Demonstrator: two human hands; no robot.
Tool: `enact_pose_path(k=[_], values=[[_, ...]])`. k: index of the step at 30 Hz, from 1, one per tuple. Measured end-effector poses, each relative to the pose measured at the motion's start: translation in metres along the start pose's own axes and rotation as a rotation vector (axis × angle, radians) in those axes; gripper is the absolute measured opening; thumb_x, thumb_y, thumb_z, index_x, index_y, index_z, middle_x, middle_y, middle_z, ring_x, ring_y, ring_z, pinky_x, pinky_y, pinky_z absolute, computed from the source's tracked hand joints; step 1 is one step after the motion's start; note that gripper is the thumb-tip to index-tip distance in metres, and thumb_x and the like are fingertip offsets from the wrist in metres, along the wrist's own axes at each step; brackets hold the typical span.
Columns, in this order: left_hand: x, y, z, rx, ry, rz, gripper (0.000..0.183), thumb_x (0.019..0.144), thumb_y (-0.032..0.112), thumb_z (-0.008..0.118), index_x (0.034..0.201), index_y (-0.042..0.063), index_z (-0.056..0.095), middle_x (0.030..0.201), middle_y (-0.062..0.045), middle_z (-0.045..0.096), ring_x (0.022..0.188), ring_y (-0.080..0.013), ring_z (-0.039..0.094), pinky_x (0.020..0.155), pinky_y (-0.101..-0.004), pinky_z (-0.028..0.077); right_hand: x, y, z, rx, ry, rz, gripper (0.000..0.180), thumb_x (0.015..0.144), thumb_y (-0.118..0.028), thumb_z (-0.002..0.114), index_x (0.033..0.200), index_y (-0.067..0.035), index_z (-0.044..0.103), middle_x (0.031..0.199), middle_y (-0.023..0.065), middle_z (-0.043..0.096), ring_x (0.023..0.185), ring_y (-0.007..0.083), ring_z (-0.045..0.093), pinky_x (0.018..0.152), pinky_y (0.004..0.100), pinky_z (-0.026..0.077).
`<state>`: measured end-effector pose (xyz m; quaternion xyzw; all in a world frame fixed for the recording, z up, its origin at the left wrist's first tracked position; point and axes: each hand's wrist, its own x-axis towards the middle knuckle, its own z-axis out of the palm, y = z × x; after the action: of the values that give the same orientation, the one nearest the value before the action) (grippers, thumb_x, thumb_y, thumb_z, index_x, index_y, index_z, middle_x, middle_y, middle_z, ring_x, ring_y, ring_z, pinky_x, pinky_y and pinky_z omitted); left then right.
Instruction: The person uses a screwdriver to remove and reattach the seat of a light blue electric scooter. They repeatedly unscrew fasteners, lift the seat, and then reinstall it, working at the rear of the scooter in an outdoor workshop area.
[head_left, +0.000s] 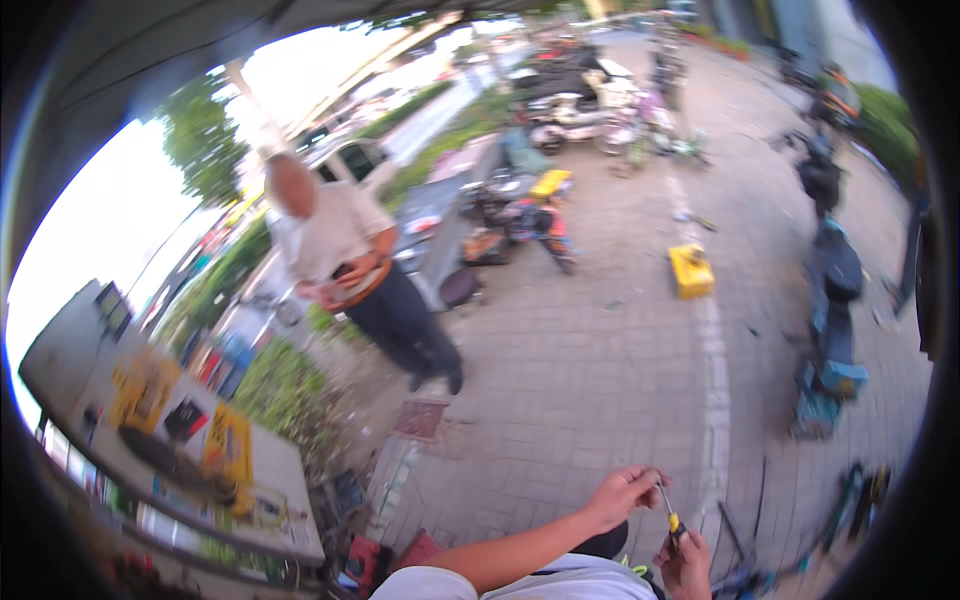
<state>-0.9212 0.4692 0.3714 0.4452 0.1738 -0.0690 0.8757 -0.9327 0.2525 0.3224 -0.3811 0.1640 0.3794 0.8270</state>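
Note:
Low in the view, my right hand (686, 562) grips the yellow and black handle of a screwdriver (674, 523). Its metal shaft points up and left to my left hand (630, 495), whose fingers are pinched together around the tip end. Whether those fingers hold the shaft or some small part there cannot be told. Both hands are in front of my body, above the paved ground.
A person (337, 232) stands ahead on the left. A yellow box (691, 271) lies on the brick paving by a white line. A blue scooter (832, 322) stands at the right, a cluttered stand (277, 450) at the left, and parked scooters (577, 112) farther off.

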Motion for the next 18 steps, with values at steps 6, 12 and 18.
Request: enact_pose_path(k=[6, 12, 18], values=[[0.109, 0.041, -0.041, -0.18, 0.179, 0.064, 0.024, 0.098, 0.025, 0.051, 0.102, 0.004, 0.062, 0.078, 0.003, 0.054, 0.063, -0.0054, 0.045, 0.059, -0.0211, 0.037, 0.137, -0.05, 0.021, -0.248, -0.052, 0.166, 0.033, 0.088, -0.027, 0.065, 0.11, -0.003, 0.059, 0.086, 0.0045, 0.061, 0.069, 0.0151, 0.054, 0.059, 0.0291, 0.046], [0.259, 0.107, -0.053, -0.294, 0.036, 0.03, 0.024, 0.097, 0.024, 0.053, 0.107, 0.002, 0.06, 0.088, 0.0, 0.057, 0.064, -0.0063, 0.044, 0.059, -0.0204, 0.037, 0.228, -0.156, 0.099, -0.769, -0.155, -0.029, 0.033, 0.095, -0.025, 0.052, 0.116, 0.0, 0.058, 0.084, 0.0067, 0.061, 0.072, 0.0134, 0.058, 0.067, 0.027, 0.05], [0.386, 0.166, -0.019, -0.281, -0.085, -0.005, 0.027, 0.096, 0.022, 0.053, 0.111, -0.001, 0.057, 0.093, -0.002, 0.057, 0.067, -0.0071, 0.045, 0.061, -0.0215, 0.039, 0.316, -0.256, 0.118, -0.807, -0.163, -0.07, 0.022, 0.091, -0.018, 0.055, 0.106, -0.004, 0.056, 0.079, 0.0073, 0.058, 0.063, 0.016, 0.058, 0.056, 0.0297, 0.048]])
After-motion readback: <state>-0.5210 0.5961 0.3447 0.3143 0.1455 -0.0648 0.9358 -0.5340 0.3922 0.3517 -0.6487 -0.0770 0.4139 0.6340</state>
